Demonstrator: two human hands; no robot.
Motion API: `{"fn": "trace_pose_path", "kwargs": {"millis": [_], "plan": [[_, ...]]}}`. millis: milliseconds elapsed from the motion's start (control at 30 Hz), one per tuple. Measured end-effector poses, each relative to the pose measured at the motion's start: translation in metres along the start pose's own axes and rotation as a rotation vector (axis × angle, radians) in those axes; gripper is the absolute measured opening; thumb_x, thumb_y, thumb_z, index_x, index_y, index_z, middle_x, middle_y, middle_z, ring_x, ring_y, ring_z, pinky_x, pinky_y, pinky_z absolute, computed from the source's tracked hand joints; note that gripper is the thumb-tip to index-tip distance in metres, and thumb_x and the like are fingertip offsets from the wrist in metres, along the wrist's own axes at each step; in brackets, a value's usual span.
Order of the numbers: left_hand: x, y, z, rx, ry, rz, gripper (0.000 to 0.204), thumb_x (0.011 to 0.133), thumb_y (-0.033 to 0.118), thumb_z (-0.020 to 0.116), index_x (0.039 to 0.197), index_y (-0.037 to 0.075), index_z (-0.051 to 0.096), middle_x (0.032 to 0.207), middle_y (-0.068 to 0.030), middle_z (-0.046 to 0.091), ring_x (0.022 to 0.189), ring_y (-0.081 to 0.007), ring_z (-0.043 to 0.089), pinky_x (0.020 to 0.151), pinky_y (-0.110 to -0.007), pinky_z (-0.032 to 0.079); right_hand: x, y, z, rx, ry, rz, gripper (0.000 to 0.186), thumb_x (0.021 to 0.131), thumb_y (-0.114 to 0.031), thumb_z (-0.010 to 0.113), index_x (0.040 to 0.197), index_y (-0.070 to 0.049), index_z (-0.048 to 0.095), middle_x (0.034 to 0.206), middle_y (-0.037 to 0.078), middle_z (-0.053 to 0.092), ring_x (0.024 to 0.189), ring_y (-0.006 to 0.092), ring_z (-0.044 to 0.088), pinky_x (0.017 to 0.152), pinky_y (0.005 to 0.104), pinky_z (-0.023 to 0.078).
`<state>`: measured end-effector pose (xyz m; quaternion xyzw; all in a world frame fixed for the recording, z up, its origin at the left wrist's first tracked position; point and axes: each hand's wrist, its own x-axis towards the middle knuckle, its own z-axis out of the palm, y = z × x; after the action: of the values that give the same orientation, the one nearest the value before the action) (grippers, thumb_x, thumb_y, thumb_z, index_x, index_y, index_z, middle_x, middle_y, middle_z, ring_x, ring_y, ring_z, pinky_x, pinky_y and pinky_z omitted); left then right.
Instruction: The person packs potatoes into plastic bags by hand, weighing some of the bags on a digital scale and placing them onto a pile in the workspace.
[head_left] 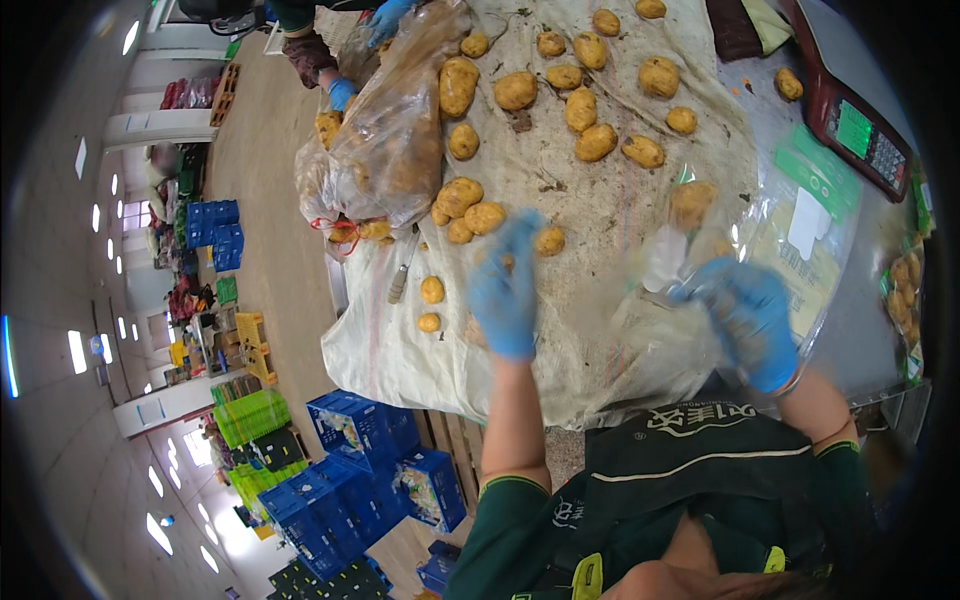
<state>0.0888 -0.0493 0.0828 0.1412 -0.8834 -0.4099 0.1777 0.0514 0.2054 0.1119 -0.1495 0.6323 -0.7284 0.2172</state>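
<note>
My left hand (505, 290), in a blue glove and smeared by motion, is over potatoes (484, 218) on a soiled white sack cloth (610, 200); its grip is unclear. My right hand (740, 320), also gloved, grips a blurred clear plastic bag (665, 255) with a potato (692, 201) showing inside its upper part. Loose potatoes lie across the upper cloth. A small knife (398, 285) rests left of my left hand. Printed clear bags with green labels (810, 170) lie right of my right hand.
A co-worker's gloved hands (388, 20) are at a large bag of potatoes (370, 150), top left. A red scale (856, 130) and bagged potatoes (900, 295) are at right. Blue crates (340, 510), green crates (250, 420) and pallets stand on the floor at left.
</note>
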Motion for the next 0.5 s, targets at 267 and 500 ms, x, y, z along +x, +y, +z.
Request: {"fn": "trace_pose_path", "kwargs": {"millis": [267, 500], "plan": [[0.122, -0.236, -0.006, 0.870, -0.299, -0.261, 0.074, 0.075, 0.032, 0.073, 0.138, 0.009, 0.043, 0.133, -0.0229, 0.050, 0.113, -0.0404, 0.054, 0.098, -0.045, 0.044, -0.011, 0.106, 0.038, -0.591, -0.252, 0.048, 0.026, 0.092, -0.035, 0.058, 0.106, -0.015, 0.069, 0.088, 0.009, 0.070, 0.074, 0.0284, 0.066, 0.064, 0.0321, 0.052], [0.040, -0.158, 0.044, 1.129, -0.249, -0.038, 0.054, 0.081, 0.014, 0.064, 0.132, 0.007, 0.047, 0.131, -0.0204, 0.047, 0.117, -0.0388, 0.048, 0.091, -0.045, 0.046, -0.009, 0.102, 0.031, -0.528, -0.230, 0.140, 0.032, 0.093, -0.042, 0.053, 0.108, -0.018, 0.068, 0.087, 0.009, 0.069, 0.074, 0.0299, 0.066, 0.065, 0.0379, 0.052]]}}
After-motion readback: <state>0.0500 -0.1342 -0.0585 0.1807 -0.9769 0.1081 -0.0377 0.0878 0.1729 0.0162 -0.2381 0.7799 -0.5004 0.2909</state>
